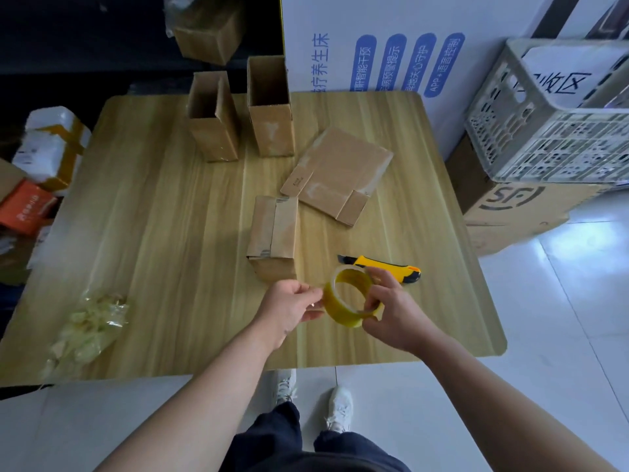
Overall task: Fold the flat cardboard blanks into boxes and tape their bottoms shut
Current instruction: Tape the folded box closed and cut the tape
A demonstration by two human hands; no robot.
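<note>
The right hand (391, 311) is gripping the yellow tape roll (335, 310), fingers curled round its rim; the left hand (289, 310) is pinching at the roll's left edge; a folded box (274, 229) is lying flaps-up on the table (153, 216) just beyond; a flat blank (340, 172) is lying further right; 2 open boxes (212, 131) are standing at the far edge; a utility knife (384, 265) is lying near the right hand.
</note>
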